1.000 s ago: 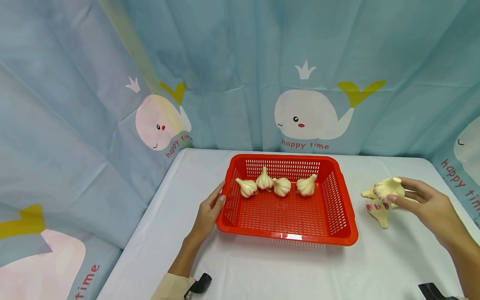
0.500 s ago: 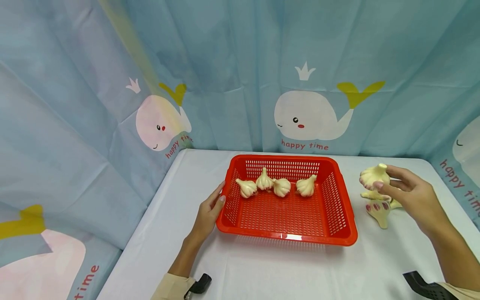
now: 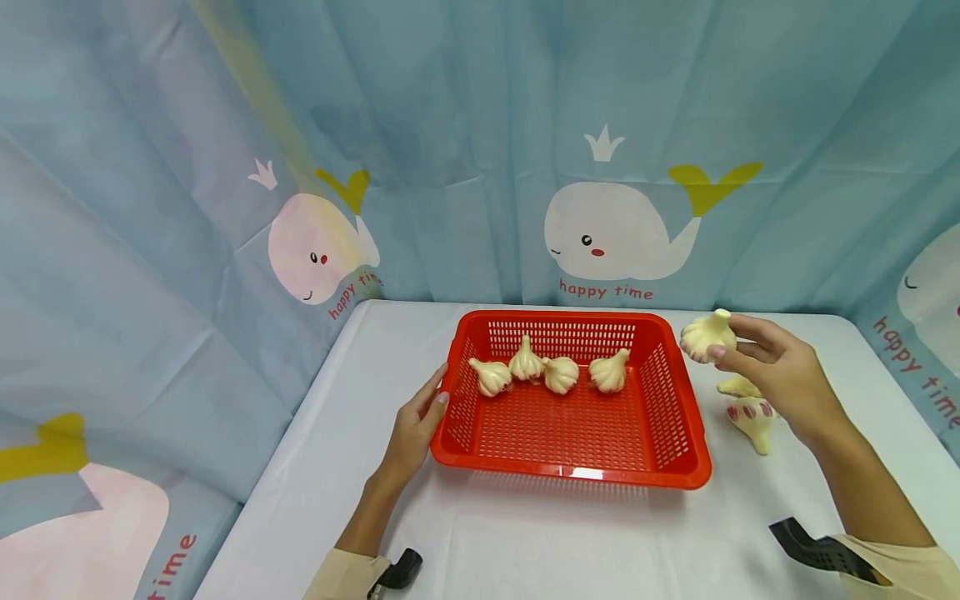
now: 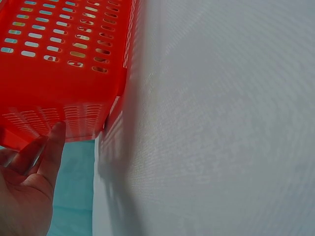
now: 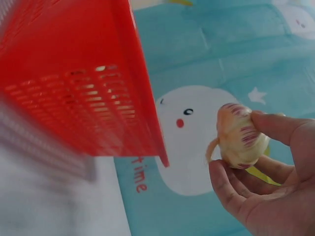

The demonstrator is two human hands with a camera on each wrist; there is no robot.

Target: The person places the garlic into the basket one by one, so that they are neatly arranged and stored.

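My right hand (image 3: 787,379) pinches a garlic bulb (image 3: 708,336) between thumb and fingers, held up near the far right corner of the red basket (image 3: 570,481). The right wrist view shows purple streaks on the held garlic bulb (image 5: 241,135). At the basket's left side is my left hand (image 3: 412,425); in the left wrist view, its fairly straight fingers (image 4: 55,140) touch the outer wall. Inside the basket, several garlic bulbs (image 3: 561,376) lie toward the back. To its right, more garlic (image 3: 752,417) lies on the table below my right hand, partly hidden.
A white cloth (image 3: 540,550) covers the table. Blue curtains (image 3: 465,242) printed with whales hang behind it and along both sides. Each wrist wears a black camera mount, such as the left one (image 3: 403,569).
My right hand has lifted the garlic bulb off the pile at the right and carried it left and away from me, toward the basket's corner. The left hand and basket stay in place.
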